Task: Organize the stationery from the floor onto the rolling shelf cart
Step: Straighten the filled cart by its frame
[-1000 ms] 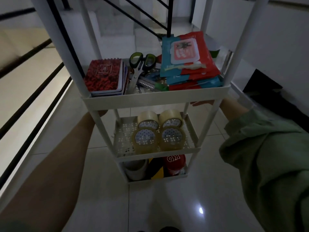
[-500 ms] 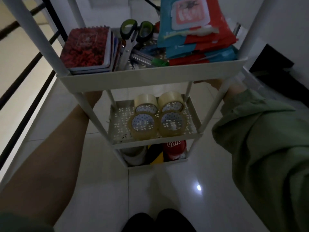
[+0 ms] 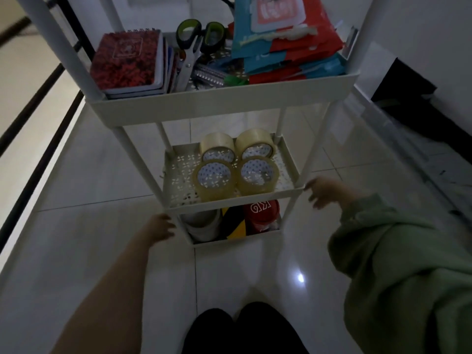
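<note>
Beside the lower left post, left hand (image 3: 161,226) fingers loosely spread, gripping nothing. Rolling shelf cart (image 3: 224,108) between both hands: loaded, top-heavy, rigid plastic; best held by posts. Right hand (image 3: 323,191) open off middle tray's corner.

Cart (image 3: 222,111) looks like smooth matt white plastic, and its middle tray (image 3: 178,175) has a punched-out pattern. Tape rolls (image 3: 237,169) are glossy clear film. Floor tiles (image 3: 102,175) are super shiny, reflecting a light. Notebooks (image 3: 127,60) have paper covers with wire spirals, scissors (image 3: 189,60) have bare metal blades, and the green sleeve (image 3: 408,277) is soft cloth.
</note>
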